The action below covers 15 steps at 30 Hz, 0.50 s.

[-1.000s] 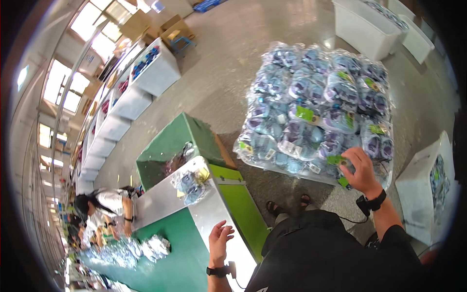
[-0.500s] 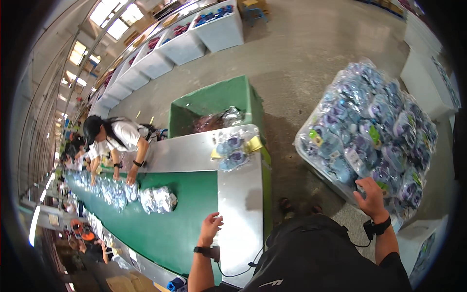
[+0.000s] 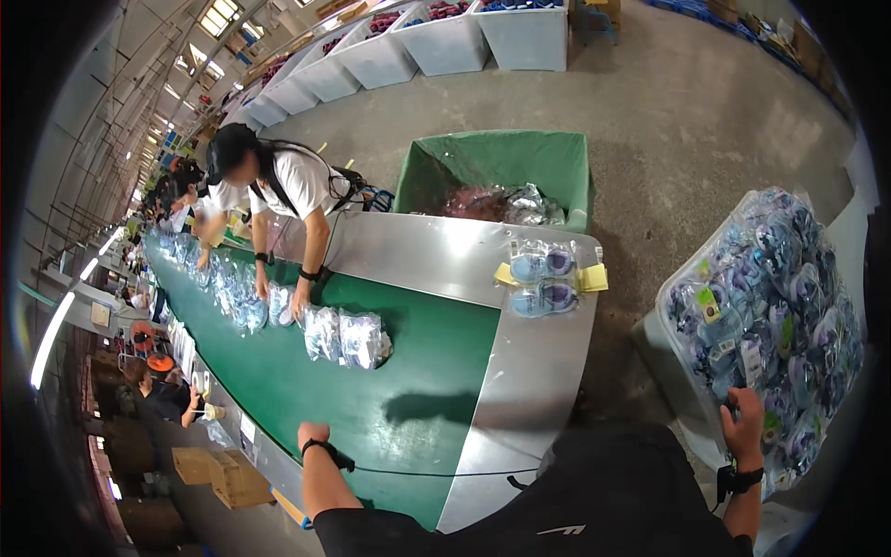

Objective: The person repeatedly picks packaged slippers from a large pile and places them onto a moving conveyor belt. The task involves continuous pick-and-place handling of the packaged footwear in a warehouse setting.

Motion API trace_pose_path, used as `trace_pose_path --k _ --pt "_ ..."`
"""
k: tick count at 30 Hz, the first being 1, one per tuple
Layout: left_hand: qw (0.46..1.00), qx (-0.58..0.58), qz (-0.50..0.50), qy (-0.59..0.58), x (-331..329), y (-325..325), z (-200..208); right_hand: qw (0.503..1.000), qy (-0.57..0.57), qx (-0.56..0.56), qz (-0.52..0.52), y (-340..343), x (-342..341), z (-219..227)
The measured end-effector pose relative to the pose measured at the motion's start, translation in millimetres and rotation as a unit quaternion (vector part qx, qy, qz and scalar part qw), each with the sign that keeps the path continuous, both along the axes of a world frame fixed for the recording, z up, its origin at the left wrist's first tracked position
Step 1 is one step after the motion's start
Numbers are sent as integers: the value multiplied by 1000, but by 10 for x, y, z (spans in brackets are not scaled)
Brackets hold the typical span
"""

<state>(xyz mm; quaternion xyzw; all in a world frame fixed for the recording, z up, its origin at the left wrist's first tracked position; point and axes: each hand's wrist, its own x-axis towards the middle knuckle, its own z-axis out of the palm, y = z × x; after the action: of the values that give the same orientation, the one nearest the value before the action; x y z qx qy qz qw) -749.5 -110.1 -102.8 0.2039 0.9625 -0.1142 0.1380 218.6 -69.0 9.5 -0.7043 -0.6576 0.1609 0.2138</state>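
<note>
My left hand [image 3: 314,433] is over the green conveyor belt [image 3: 408,325]. It looks rounded from above, and its fingers are hidden beneath it. At the near left edge of a full white bin, my right hand [image 3: 742,429] has its thumb apart from the fingers, and I see nothing held in it. Bagged blue-and-purple shoes [image 3: 780,297] in clear plastic are heaped in that bin [image 3: 654,339]. On the metal table corner lies a pair of bagged light-blue shoes [image 3: 543,299] with yellow paper under it. Wrapped packs [image 3: 345,339] rest on the belt.
Behind the metal border [image 3: 427,246] stands a green bin [image 3: 497,144] holding crumpled plastic. Across the belt a co-worker [image 3: 292,186] leans over the packs. White bins [image 3: 524,42] line the far side. Cardboard boxes [image 3: 239,478] sit beyond the belt at lower left.
My view has turned left, so the scene sits further right. My left hand has moved further over the belt. A second wrapped pack now shows beside the first near the co-worker's hands.
</note>
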Motion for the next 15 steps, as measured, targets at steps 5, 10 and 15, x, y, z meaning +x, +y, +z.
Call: trace_pose_path --k 5,10,15 --pt "945 313 -97 20 318 1380 -856 997 2 -32 69 203 -462 -43" --pt "918 378 -114 28 697 2311 -1349 994 -9 -49 94 323 -790 -26" --pt "954 263 -139 29 982 2319 -1589 994 -36 -67 79 224 -864 0"
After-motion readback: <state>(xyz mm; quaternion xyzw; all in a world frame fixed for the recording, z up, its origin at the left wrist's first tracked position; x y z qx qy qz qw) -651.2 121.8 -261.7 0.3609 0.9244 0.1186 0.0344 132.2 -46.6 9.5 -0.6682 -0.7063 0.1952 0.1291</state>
